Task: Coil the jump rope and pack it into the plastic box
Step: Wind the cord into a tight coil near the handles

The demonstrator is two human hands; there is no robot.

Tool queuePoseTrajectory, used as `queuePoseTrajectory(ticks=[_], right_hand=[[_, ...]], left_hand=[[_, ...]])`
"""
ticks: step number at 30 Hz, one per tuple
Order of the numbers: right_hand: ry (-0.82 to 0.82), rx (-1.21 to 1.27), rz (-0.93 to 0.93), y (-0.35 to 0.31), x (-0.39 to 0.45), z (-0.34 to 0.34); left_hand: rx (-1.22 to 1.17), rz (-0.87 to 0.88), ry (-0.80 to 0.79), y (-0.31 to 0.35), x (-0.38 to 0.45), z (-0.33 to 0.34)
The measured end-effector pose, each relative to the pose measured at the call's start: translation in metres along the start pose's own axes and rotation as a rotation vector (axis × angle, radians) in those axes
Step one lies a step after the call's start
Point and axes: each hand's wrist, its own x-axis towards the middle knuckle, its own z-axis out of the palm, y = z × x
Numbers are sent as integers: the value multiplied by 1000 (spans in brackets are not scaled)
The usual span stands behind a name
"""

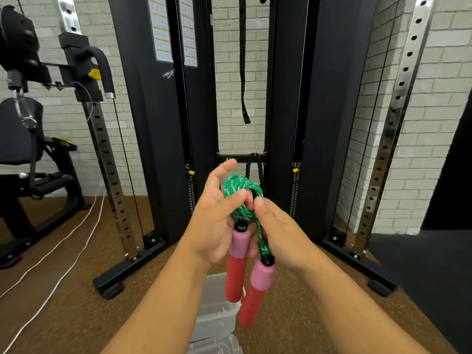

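A green-and-white jump rope [241,190] is wound into a tight coil held up at chest height. My left hand [217,221] grips the coil from the left, thumb across it, fingers partly extended upward. My right hand [278,231] pinches a strand of the rope on the right side of the coil. Two pink-and-red foam handles [236,267] hang down from the coil, side by side. Below them on the floor stands a clear plastic box [217,315], partly hidden by my forearms and the handles.
A black cable machine [158,149] with chrome perforated uprights stands right in front. An exercise bench [23,139] is at the left, and white cables [63,241] run across the brown carpet. A dark mat [421,272] covers the floor at right.
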Motion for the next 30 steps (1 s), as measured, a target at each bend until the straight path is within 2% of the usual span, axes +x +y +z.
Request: queuePoseTrajectory(ticks=[7, 11, 15, 21, 28, 30], right_hand=[[-96, 33, -36, 13, 3, -8], [-165, 199, -9, 13, 4, -10], [-175, 143, -21, 13, 12, -10], [-125, -16, -12, 23, 28, -10], [-69, -210, 2, 47, 46, -7], [-64, -269, -14, 58, 51, -2]], left_hand=[[-23, -131, -184, 1, 2, -23], [57, -171, -296, 4, 5, -28], [97, -220, -330, 8, 13, -30], [195, -230, -179, 1, 20, -36], [489, -173, 47, -34, 21, -37], [507, -178, 113, -45, 23, -43]])
